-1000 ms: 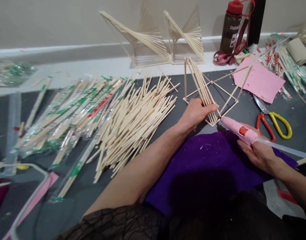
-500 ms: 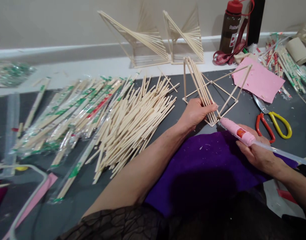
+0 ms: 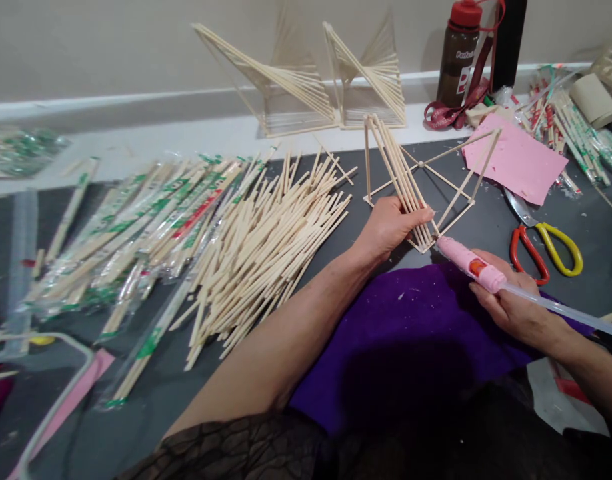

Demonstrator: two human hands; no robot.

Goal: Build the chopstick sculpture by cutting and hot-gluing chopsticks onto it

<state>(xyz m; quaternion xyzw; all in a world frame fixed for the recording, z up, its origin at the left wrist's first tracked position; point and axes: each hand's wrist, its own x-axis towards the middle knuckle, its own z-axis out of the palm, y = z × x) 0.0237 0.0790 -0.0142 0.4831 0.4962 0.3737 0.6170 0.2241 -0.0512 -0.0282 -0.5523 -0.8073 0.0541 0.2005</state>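
My left hand [image 3: 393,227] is closed around the row of slanting sticks on a chopstick frame [image 3: 397,160], thumb pressed over them near their lower end. The frame stands on the grey table, with thin sticks joined at its corners. In my right hand [image 3: 516,300] is a pink glue gun [image 3: 469,263], a long clear glue stick [image 3: 561,307] coming out of its back. The gun's nozzle meets the frame's near lower corner, just right of my left thumb. A purple cloth [image 3: 386,327] lies below both hands.
Loose chopsticks [image 3: 271,260] lie heaped left of the frame, beside wrapped chopsticks [image 3: 151,220]. Two finished-looking stick structures [image 3: 286,80] stand against the wall. Scissors [image 3: 546,240], pink paper [image 3: 516,160] and a bottle [image 3: 459,60] are on the right.
The glue gun's tip has shifted very slightly left against the frame's corner. My left hand keeps its grip; the whole view has drifted a little.
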